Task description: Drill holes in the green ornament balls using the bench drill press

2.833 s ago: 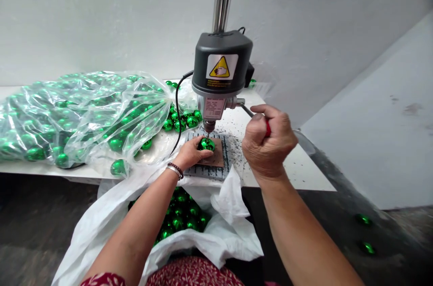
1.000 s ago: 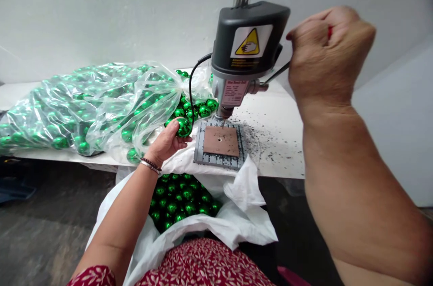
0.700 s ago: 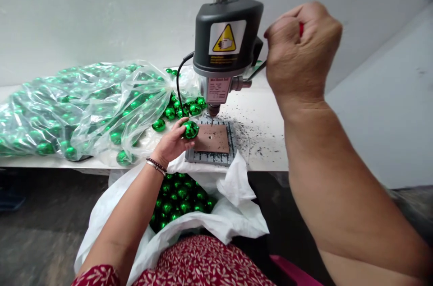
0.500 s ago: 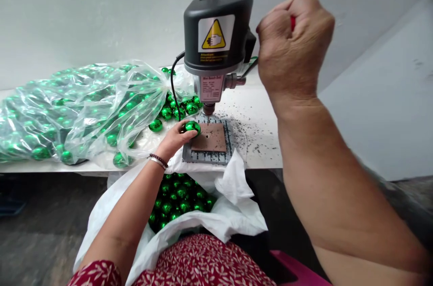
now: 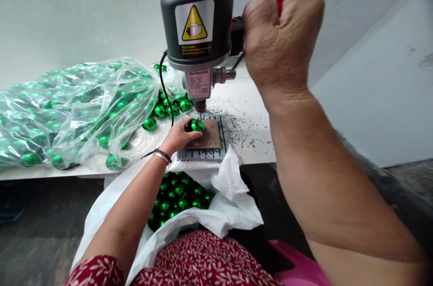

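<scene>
A shiny green ball (image 5: pixel 197 126) is held between the thumb and fingers of my left hand (image 5: pixel 178 136), over the brown board (image 5: pixel 211 136) on the drill's base (image 5: pixel 199 155). Right above the ball is the thin bit of the bench drill (image 5: pixel 198 24), a black-housed machine with a yellow warning label. My right hand (image 5: pixel 284 29) is closed in a fist round the drill's lever at the upper right; a bit of red shows between the fingers, and the hand hides most of the lever.
A clear plastic bag (image 5: pixel 77 110) full of green balls covers the left of the white table (image 5: pixel 257 141). Loose green balls (image 5: pixel 160 111) lie at its mouth. Dark shavings are scattered right of the base. More green balls (image 5: pixel 179 196) rest in white cloth (image 5: pixel 230 214) on the lap.
The ball in my left hand has moved right, from the board's left edge to beneath the bit. My right hand stays closed on the lever. The camera view has shifted slightly.
</scene>
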Demonstrator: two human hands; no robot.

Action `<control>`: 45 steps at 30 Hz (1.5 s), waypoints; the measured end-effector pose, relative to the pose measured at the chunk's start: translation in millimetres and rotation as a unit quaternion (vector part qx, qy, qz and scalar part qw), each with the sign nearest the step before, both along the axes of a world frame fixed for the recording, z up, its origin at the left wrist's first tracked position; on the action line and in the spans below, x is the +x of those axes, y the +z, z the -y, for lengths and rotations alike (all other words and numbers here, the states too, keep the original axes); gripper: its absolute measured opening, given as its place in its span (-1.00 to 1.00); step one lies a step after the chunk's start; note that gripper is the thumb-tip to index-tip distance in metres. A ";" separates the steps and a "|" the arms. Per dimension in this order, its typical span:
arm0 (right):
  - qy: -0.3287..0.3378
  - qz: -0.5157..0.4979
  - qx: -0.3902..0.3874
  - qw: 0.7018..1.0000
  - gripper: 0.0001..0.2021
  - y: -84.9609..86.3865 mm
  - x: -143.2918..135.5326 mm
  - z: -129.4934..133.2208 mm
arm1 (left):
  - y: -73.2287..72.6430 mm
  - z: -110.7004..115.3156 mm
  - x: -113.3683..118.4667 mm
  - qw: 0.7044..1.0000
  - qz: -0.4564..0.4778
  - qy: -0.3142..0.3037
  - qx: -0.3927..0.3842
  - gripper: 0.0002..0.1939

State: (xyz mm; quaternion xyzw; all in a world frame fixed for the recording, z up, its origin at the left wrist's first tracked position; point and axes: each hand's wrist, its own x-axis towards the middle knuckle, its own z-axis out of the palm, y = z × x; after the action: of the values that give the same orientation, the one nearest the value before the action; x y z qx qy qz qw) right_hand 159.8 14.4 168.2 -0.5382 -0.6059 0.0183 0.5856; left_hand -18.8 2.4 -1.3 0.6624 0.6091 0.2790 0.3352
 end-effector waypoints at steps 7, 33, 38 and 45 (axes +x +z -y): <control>-0.006 0.000 0.002 1.000 -0.77 2.0 -0.9 0.7 | -2.0 -2.2 7.7 0.994 -0.050 -0.079 0.064 -0.39; -0.004 0.026 0.130 0.991 -0.82 -37.1 5.5 15.4 | -27.4 3.0 11.1 0.998 0.045 -0.022 0.046 -0.39; -0.014 0.051 0.151 0.987 -0.78 -48.2 7.1 23.4 | -30.7 2.1 10.7 0.997 0.049 -0.025 0.051 -0.41; -0.024 0.053 0.172 0.983 -0.75 -59.9 4.9 31.5 | -22.5 6.1 13.2 0.999 0.010 -0.007 0.046 -0.42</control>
State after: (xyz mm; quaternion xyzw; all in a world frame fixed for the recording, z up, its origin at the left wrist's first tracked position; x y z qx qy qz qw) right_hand 164.7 -17.1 108.3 -0.4439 -0.6176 -0.1286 0.6364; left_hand -5.6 -3.8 -23.8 0.6785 0.5874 0.3111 0.3128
